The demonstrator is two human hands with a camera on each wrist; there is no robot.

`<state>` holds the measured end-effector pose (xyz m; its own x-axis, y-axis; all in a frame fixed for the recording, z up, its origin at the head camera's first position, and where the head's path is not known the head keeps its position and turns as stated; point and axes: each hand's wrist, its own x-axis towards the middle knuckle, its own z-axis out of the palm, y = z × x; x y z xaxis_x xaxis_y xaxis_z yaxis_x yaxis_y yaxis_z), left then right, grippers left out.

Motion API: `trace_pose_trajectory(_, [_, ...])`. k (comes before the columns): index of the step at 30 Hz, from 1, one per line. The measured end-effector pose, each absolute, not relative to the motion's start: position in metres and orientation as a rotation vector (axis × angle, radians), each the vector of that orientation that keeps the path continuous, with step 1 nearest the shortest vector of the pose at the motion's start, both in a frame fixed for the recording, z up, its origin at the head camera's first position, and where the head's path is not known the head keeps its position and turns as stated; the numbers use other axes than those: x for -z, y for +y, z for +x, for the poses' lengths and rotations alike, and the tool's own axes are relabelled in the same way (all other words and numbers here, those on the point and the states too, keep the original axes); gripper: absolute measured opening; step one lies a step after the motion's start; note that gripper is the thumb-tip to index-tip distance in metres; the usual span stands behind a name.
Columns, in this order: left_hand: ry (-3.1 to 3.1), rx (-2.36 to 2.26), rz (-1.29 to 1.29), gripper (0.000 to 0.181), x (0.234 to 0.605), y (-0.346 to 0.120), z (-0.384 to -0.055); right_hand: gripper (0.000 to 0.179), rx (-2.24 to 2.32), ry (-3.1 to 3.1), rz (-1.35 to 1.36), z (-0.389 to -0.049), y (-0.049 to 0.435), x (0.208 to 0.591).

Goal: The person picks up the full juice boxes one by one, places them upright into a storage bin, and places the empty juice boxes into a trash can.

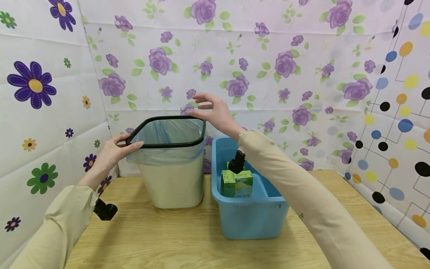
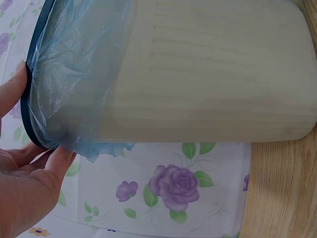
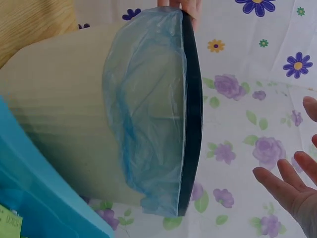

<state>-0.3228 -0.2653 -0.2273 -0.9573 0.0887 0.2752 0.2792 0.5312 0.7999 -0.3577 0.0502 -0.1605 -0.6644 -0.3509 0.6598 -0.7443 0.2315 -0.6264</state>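
Note:
A cream trash bin stands upright on the table, lined with a thin bluish plastic bag whose edge folds down over the outside. A black ring runs round the bin's mouth over the bag. My left hand grips the ring at its left corner, thumb on one side and fingers on the other, as the left wrist view shows. My right hand is raised by the back right corner of the ring, fingers spread and loosely bent, holding nothing. In the right wrist view its fingers are apart from the ring.
A light blue plastic tub stands right of the bin, with green printed boxes inside. My right forearm passes over it. The wooden table meets a flower-patterned cloth wall behind and more patterned cloth at both sides.

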Motion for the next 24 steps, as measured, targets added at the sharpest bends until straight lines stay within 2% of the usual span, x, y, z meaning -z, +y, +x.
trace_pose_trajectory(14, [-2.541,1.393,-0.326,0.083,0.230,-0.266,-0.325,0.042,-1.446,-2.157,1.008,-0.347,0.097,0.174])
trace_pose_trajectory(24, [-2.537,1.416,-0.326,0.084,0.233,-0.265,-0.324,0.045,-1.398,-2.239,0.900,-0.339,0.142,0.186])
